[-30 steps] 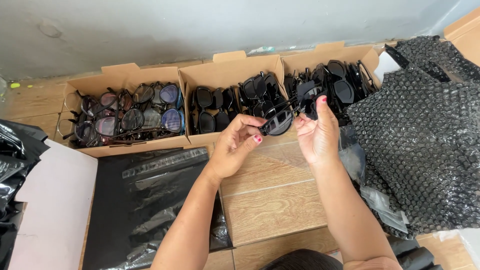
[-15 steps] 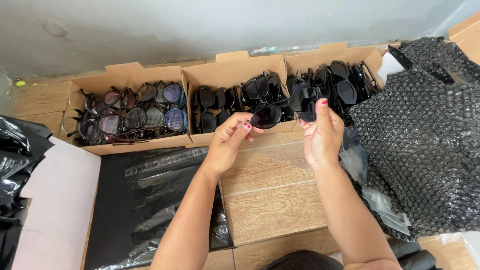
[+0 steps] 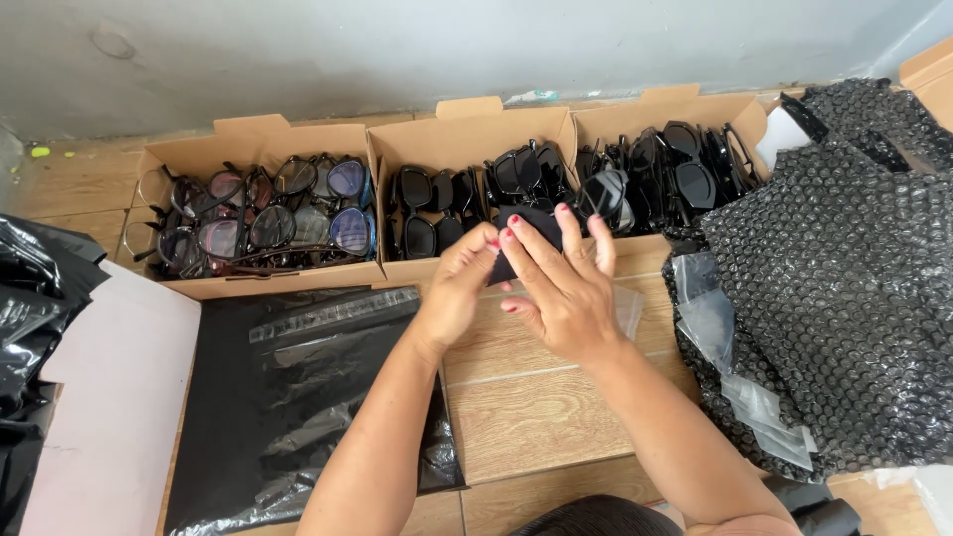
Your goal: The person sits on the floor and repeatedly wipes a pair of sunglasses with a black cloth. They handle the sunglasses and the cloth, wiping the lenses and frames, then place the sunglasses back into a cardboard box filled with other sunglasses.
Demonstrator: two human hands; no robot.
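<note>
Over the wooden floor, in front of the middle box, my two hands meet around a pair of black sunglasses (image 3: 523, 230). My left hand (image 3: 459, 286) pinches the pair from the left with thumb and fingertips. My right hand (image 3: 568, 290) covers the pair from the right with its fingers spread over it. Only the dark upper part of the sunglasses shows between the fingers. Just behind my hands is the middle cardboard box (image 3: 467, 124), which holds several black sunglasses.
A left box (image 3: 253, 134) holds tinted glasses, and a right box (image 3: 695, 107) holds more black sunglasses. Black bubble wrap (image 3: 854, 298) is piled at the right with clear small bags (image 3: 740, 392) at its edge. A black plastic sheet (image 3: 298, 397) and pale cardboard (image 3: 109, 397) lie at the left.
My hands have drawn close together and slightly toward me. The sunglasses, held out open between them before, are now mostly covered by my fingers.
</note>
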